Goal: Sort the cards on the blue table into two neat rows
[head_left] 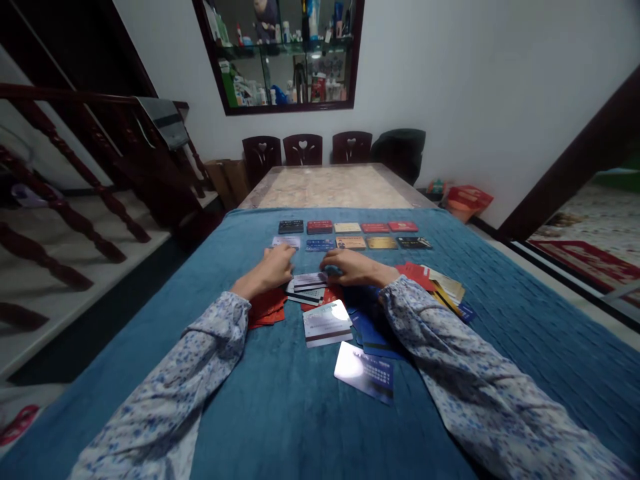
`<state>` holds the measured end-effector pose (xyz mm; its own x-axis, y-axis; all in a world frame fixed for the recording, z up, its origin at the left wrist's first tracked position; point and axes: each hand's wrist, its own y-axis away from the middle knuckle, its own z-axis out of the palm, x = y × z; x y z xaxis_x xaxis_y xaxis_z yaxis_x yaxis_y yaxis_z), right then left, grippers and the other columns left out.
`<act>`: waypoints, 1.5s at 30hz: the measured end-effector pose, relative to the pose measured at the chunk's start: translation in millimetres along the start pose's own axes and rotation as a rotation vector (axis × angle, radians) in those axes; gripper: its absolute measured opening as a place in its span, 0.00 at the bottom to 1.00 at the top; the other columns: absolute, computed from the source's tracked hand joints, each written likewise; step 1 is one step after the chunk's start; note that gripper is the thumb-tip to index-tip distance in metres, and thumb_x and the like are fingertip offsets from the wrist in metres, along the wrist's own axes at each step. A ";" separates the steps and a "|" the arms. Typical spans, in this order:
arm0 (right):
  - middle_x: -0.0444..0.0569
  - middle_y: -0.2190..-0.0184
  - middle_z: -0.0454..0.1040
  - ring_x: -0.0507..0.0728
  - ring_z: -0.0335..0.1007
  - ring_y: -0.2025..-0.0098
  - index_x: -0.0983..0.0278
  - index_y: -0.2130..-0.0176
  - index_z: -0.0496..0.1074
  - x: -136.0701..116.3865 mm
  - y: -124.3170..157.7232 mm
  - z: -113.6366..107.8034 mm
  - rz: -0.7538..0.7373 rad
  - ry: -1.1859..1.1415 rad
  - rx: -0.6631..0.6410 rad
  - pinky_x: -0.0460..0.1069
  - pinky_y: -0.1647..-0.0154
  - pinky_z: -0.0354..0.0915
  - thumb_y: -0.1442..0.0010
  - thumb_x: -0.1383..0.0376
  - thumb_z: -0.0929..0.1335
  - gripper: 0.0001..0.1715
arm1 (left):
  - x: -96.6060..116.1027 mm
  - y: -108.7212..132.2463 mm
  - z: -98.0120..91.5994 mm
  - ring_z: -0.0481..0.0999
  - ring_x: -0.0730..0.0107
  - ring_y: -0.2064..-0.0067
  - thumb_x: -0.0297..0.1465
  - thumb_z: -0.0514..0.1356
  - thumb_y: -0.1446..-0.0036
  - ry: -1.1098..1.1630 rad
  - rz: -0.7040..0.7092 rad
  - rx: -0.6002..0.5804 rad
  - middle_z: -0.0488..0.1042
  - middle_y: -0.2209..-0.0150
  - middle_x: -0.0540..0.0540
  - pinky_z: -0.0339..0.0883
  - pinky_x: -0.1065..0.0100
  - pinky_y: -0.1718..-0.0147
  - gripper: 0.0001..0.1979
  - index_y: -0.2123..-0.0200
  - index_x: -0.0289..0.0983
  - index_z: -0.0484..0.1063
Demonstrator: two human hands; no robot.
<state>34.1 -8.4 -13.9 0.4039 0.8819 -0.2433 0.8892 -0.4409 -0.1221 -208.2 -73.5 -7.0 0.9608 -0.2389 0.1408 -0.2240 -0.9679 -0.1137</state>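
Observation:
My left hand point(273, 268) is over the middle of the cloth, fingers bent, its fingertips just below a lilac card point(286, 242). From the right, my right hand point(353, 267) curls its fingers and thumb at the right end of a white card with a dark stripe point(311, 282). That card spans between both hands, its left end against my left thumb side. Beneath it are more white striped cards point(305, 294). Red cards point(267, 308) lie under my left wrist, and blue cards point(375, 333) spread below my right forearm. Closer to me are a white card point(327, 323) and a shiny silver-blue card point(364, 372).
Two rows of cards stand beyond my hands, including a black stack point(291, 227), a red stack point(403, 227) and a gold card point(382, 243). Mixed cards point(443, 288) fan out at the right. The blue cloth point(270, 420) covers the near table; chairs point(303, 150) line the far end.

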 end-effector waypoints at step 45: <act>0.52 0.62 0.83 0.57 0.76 0.61 0.61 0.47 0.78 -19.3 -0.9 -0.5 0.200 0.102 0.154 0.47 0.63 0.57 0.32 0.67 0.65 0.17 | 10.2 12.0 12.0 0.79 0.63 0.57 0.22 0.55 0.40 0.189 0.144 0.165 0.81 0.59 0.41 0.72 0.66 0.54 0.18 0.55 0.36 0.82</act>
<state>25.6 -24.9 -8.7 0.5944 0.7837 -0.1801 0.7497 -0.6211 -0.2283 -199.1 -86.6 -18.8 0.8699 -0.3982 0.2911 -0.3115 -0.9010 -0.3018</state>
